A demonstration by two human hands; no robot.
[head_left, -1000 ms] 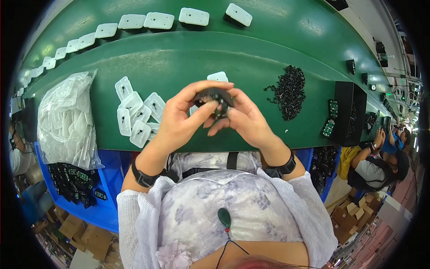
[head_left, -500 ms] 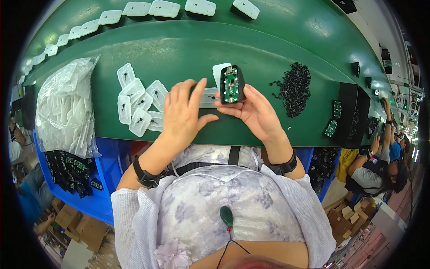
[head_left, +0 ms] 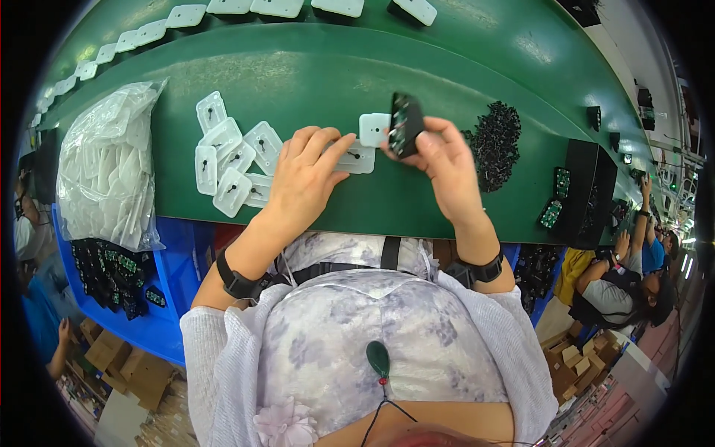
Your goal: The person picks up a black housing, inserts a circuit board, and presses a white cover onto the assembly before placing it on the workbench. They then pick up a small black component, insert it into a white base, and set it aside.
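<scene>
In my right hand (head_left: 451, 165) is a small black housing (head_left: 412, 128), tipped on its side above the table and slightly blurred; the green circuit board in its open face points left. My left hand (head_left: 299, 179) has its fingers and thumb around the left end of a translucent white plastic cover (head_left: 363, 159), which lies on the table with a small black part in it. Just beyond it lies another white cover (head_left: 373, 128), partly behind the housing. Several similar covers (head_left: 223, 138) with black pieces are spread left of my left hand.
A pile of small black parts (head_left: 497, 145) lies to the right on the green table (head_left: 313, 78). A clear bag of white covers (head_left: 108, 164) stands left. Below it, a blue bin (head_left: 175, 298) holds circuit boards. Closed units (head_left: 277, 6) line the far side. Co-workers sit at right.
My right hand has turned the housing from facing up to on its side, moving slightly right. My left hand has moved right, its fingers closing around the cover's end.
</scene>
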